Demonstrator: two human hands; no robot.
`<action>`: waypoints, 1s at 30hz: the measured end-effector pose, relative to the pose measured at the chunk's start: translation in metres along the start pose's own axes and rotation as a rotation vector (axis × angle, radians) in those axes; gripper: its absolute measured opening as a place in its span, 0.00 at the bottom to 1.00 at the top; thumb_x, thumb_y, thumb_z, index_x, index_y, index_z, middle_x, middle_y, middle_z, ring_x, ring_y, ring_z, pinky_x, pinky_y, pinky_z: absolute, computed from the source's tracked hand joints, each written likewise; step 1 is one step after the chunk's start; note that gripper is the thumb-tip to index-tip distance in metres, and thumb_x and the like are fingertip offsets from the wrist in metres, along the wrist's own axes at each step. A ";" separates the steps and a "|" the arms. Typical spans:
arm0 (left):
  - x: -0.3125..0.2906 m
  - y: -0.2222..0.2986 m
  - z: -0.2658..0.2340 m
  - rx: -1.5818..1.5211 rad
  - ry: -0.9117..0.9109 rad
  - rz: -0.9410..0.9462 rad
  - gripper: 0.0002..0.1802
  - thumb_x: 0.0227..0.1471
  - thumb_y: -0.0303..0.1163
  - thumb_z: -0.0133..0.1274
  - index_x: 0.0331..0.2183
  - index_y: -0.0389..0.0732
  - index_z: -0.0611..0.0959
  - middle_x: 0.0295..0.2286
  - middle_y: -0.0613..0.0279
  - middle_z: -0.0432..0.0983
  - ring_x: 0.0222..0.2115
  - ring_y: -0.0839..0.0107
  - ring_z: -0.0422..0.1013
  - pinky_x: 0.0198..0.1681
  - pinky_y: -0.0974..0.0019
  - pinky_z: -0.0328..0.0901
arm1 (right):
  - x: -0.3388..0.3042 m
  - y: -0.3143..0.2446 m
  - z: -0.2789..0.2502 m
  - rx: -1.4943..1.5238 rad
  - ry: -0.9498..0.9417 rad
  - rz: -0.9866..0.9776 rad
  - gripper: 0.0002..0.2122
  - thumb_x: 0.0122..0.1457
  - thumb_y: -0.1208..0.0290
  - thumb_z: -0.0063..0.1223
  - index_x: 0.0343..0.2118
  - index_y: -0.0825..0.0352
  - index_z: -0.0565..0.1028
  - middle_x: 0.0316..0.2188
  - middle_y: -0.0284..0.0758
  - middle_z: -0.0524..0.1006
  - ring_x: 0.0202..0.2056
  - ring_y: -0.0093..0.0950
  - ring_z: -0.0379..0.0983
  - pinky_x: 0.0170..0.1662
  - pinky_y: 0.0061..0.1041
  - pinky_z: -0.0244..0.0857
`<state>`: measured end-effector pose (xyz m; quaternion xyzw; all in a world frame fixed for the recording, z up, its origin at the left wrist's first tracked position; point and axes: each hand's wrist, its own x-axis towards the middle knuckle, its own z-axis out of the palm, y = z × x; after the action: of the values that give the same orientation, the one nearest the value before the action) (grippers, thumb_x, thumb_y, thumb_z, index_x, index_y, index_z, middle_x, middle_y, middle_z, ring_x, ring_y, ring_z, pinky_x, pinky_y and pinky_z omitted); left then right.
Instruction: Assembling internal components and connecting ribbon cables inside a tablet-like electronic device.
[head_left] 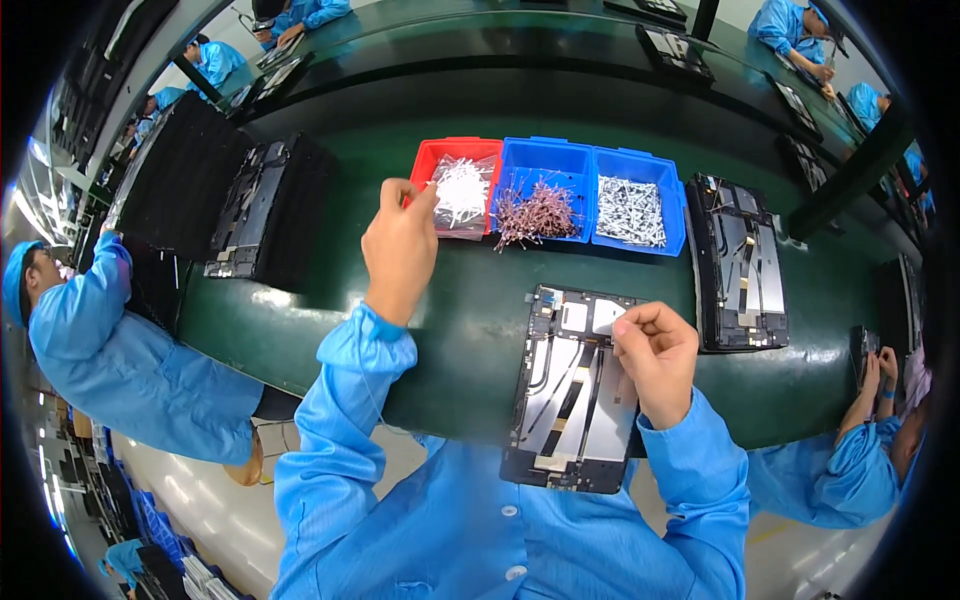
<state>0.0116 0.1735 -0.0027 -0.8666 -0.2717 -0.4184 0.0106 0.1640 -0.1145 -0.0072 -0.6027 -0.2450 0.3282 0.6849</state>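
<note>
Two closed pinches: left hand [400, 245] by red bin [427, 157], right hand [658, 360] over opened tablet [573, 395], any print illegibly small.

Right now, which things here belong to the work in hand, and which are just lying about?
Seem part of the work:
- device, under the right hand
- red bin, with the left hand at its edge

Seem to be just lying by, no hand at them:
- middle blue bin
- right blue bin
- left stack
- right stack
</note>
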 end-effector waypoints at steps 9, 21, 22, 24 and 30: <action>-0.083 0.083 -0.088 -0.835 -1.119 -0.609 0.35 0.61 0.34 0.59 0.62 0.27 0.65 0.42 0.57 0.78 0.24 0.77 0.71 0.29 0.67 0.68 | -0.035 0.026 -0.011 -0.065 0.021 -0.035 0.04 0.65 0.77 0.57 0.38 0.71 0.75 0.24 0.29 0.78 0.23 0.11 0.70 0.25 0.12 0.61; -0.095 0.126 -0.079 -1.426 -0.851 -1.116 0.12 0.59 0.32 0.62 0.41 0.35 0.83 0.28 0.72 0.78 0.28 0.84 0.70 0.30 0.74 0.65 | -0.040 -0.005 -0.002 0.041 -0.068 -0.124 0.04 0.65 0.80 0.54 0.41 0.71 0.74 0.33 0.39 0.83 0.26 0.17 0.75 0.26 0.16 0.67; -0.088 0.123 -0.088 -1.355 -0.765 -0.974 0.11 0.58 0.31 0.62 0.40 0.35 0.83 0.26 0.73 0.76 0.26 0.85 0.68 0.27 0.73 0.63 | -0.037 -0.022 -0.003 0.042 -0.074 -0.141 0.04 0.65 0.80 0.54 0.41 0.71 0.74 0.33 0.41 0.82 0.25 0.17 0.74 0.25 0.16 0.67; -0.074 0.125 -0.104 -1.299 -0.565 -0.741 0.07 0.57 0.28 0.61 0.36 0.35 0.82 0.23 0.72 0.75 0.23 0.85 0.66 0.24 0.72 0.62 | -0.034 -0.060 -0.003 0.068 -0.125 -0.169 0.04 0.65 0.80 0.53 0.40 0.72 0.74 0.33 0.43 0.82 0.23 0.17 0.73 0.24 0.17 0.66; -0.072 0.126 -0.077 -0.593 0.000 0.054 0.22 0.40 0.19 0.65 0.42 0.26 0.82 0.22 0.57 0.80 0.18 0.67 0.76 0.21 0.67 0.67 | -0.030 -0.117 0.033 0.186 -0.324 -0.193 0.07 0.62 0.71 0.55 0.32 0.68 0.69 0.25 0.41 0.76 0.17 0.18 0.66 0.18 0.16 0.56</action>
<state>-0.0197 0.0141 0.0212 -0.8388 -0.1144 -0.4790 -0.2321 0.1383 -0.1216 0.1150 -0.4499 -0.3771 0.3750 0.7175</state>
